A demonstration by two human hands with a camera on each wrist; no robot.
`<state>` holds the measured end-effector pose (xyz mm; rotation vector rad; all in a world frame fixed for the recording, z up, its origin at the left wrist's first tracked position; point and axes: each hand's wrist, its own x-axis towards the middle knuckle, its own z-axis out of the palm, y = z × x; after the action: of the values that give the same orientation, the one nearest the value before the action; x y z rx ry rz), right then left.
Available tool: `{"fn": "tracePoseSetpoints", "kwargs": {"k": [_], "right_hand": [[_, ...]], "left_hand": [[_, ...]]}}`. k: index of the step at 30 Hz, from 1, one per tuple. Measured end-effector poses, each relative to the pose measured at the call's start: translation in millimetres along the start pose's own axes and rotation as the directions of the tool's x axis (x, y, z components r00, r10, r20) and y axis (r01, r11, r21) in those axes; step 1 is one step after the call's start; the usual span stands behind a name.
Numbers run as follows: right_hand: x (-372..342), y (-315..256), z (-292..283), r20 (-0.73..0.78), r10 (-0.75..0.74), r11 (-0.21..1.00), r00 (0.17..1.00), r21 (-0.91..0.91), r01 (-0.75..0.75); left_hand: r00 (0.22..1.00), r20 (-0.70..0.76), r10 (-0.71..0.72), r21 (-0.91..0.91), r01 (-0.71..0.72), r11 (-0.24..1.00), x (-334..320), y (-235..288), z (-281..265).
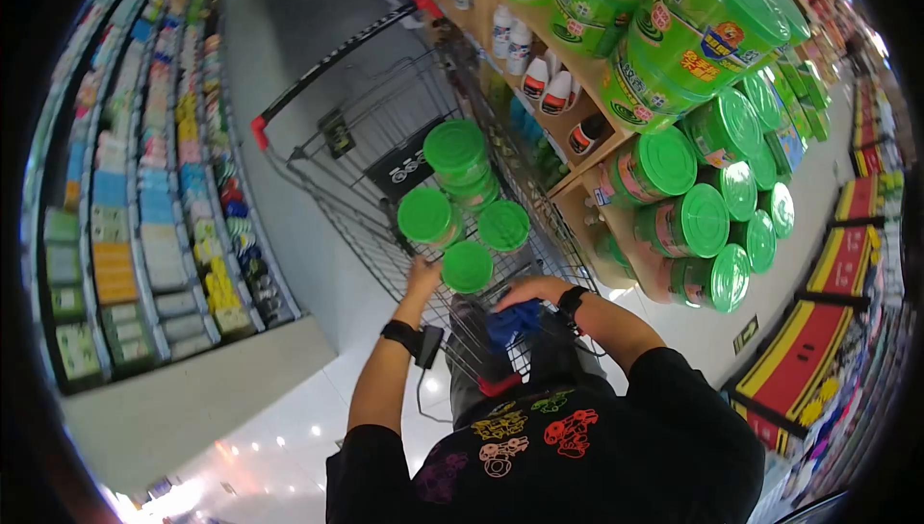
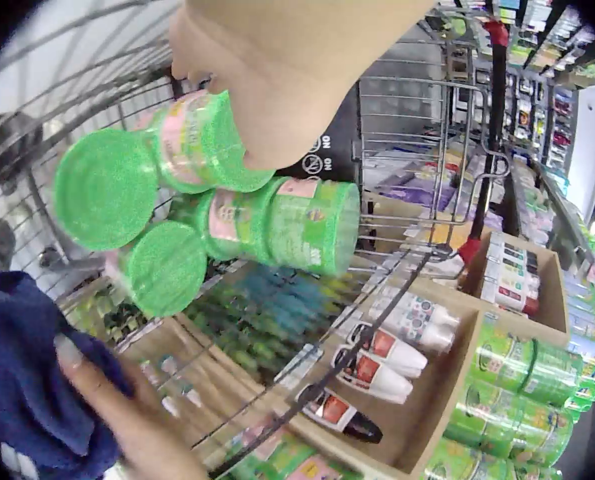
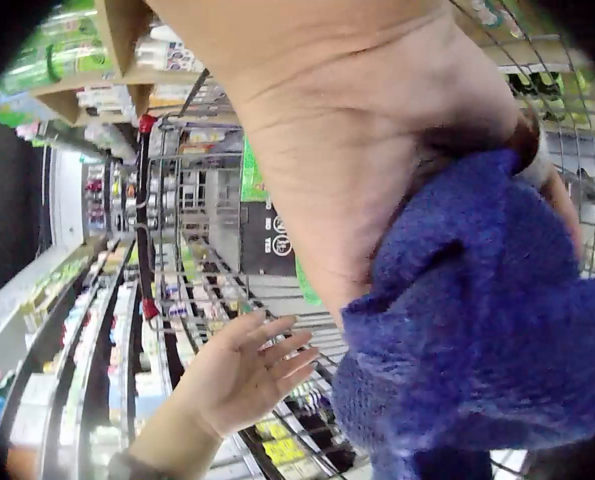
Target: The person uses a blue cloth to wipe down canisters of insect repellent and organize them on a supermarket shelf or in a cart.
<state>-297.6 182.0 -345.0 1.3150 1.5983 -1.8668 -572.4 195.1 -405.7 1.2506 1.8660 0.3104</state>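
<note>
A blue knitted cloth [image 1: 513, 325] bunches in my right hand [image 1: 534, 290] at the near end of the wire shopping cart [image 1: 361, 235]. The right thumb [image 2: 92, 385] lies over its folds in the left wrist view. My left hand [image 1: 422, 279] is beside the green-lidded tubs in the cart, its fingers extended and apart in the right wrist view. Closest to it are one round tub [image 1: 468, 267] and another tub [image 1: 428, 216]. A third tub [image 1: 503, 226] stands to the right, and stacked tubs [image 1: 455, 149] rise toward the handle.
Wooden shelving [image 1: 577, 173] with white bottles [image 1: 520, 43] and many green tubs [image 1: 688, 221] borders the cart on the right. Across the aisle floor [image 1: 260, 62], a long shelf of packets [image 1: 154, 197] runs along the left. The cart's handle [image 1: 337, 57] is at the far end.
</note>
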Motion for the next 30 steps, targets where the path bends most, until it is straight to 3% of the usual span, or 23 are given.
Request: {"fn": "tracePoseSetpoints", "kwargs": {"k": [2,3,4,5,6,7,8,9,11,12,14,15,16,17,18,20,21,24,25,28,29,30], "right_hand": [[17,-12,-1,-0.024,-0.017,0.931,1.000,0.364,0.024],[27,-20,6,-0.091,-0.033,0.829,0.995,0.553,0.079],[37,-28,6,-0.182,-0.044,0.691,0.982,0.705,0.162],[39,-42,0,-0.214,0.058,0.724,0.975,0.681,0.106],[37,-53,-5,-0.248,0.161,0.745,0.955,0.665,0.047],[50,-42,4,-0.488,-0.099,0.752,0.867,0.534,0.386],[65,-36,8,-0.499,-0.094,0.692,0.862,0.590,0.417],[83,-36,14,-0.454,-0.067,0.575,0.889,0.710,0.406],[121,-35,17,-0.383,-0.033,0.363,0.923,0.856,0.368],[135,-37,17,-0.348,-0.008,0.328,0.938,0.885,0.331],[124,-61,2,-0.288,0.051,0.391,0.956,0.887,0.246],[134,-66,-3,-0.275,0.168,0.533,0.947,0.833,0.148],[138,-67,-5,-0.309,0.156,0.544,0.938,0.820,0.180],[142,-69,-6,-0.297,0.168,0.534,0.940,0.829,0.166],[143,-70,-9,-0.284,0.180,0.525,0.942,0.838,0.152],[146,-75,-13,-0.305,0.250,0.602,0.919,0.792,0.100],[148,-77,-15,-0.317,0.280,0.637,0.906,0.767,0.072],[138,-94,-21,-0.308,0.185,0.618,0.933,0.775,0.134],[163,-87,-18,-0.406,0.163,0.759,0.899,0.634,0.148],[197,-74,-4,-0.436,0.207,0.809,0.876,0.579,0.097],[203,-75,1,-0.476,0.214,0.818,0.853,0.564,0.110],[221,-69,9,-0.522,0.217,0.830,0.825,0.543,0.125]], "left_hand": [[0.972,0.088,-0.217,-0.277,0.233,0.932,42,37,-42],[0.953,0.185,-0.239,-0.586,0.303,0.751,53,50,-60],[0.924,0.280,-0.259,-0.802,0.374,0.466,63,65,-77],[0.962,0.269,0.042,-0.594,0.132,0.793,89,51,-81],[0.901,0.226,0.371,-0.186,-0.334,0.924,115,36,-85],[0.757,0.166,0.632,0.097,-0.650,0.754,141,22,-88],[0.891,0.320,0.323,-0.418,-0.173,0.892,144,40,-88],[0.902,0.431,-0.030,-0.740,0.372,0.560,147,60,-88],[0.991,0.098,-0.092,-0.378,0.122,0.918,216,-1,-48],[0.978,0.149,-0.143,-0.214,0.173,0.961,218,14,-54],[0.964,0.178,0.195,-0.092,-0.181,0.979,240,10,-44],[0.967,0.243,0.073,-0.149,-0.038,0.988,237,21,-44],[0.948,0.314,-0.049,-0.188,0.112,0.976,233,27,-40],[0.963,0.264,-0.057,-0.158,0.101,0.982,230,27,-35],[0.937,0.310,-0.163,-0.115,0.207,0.971,221,34,-37],[0.947,0.263,-0.186,-0.046,0.205,0.978,247,4,-17],[0.960,0.240,-0.144,0.076,0.130,0.989,243,10,-21],[0.927,0.268,-0.264,0.069,0.255,0.965,271,-9,-18],[0.930,0.244,-0.276,0.097,0.260,0.961,266,-3,-20],[0.920,0.362,-0.154,0.083,0.132,0.988,258,-6,-18],[0.906,0.374,-0.200,0.002,0.215,0.977,253,-9,-20],[0.892,0.386,-0.237,-0.083,0.290,0.954,223,27,-36]]}}
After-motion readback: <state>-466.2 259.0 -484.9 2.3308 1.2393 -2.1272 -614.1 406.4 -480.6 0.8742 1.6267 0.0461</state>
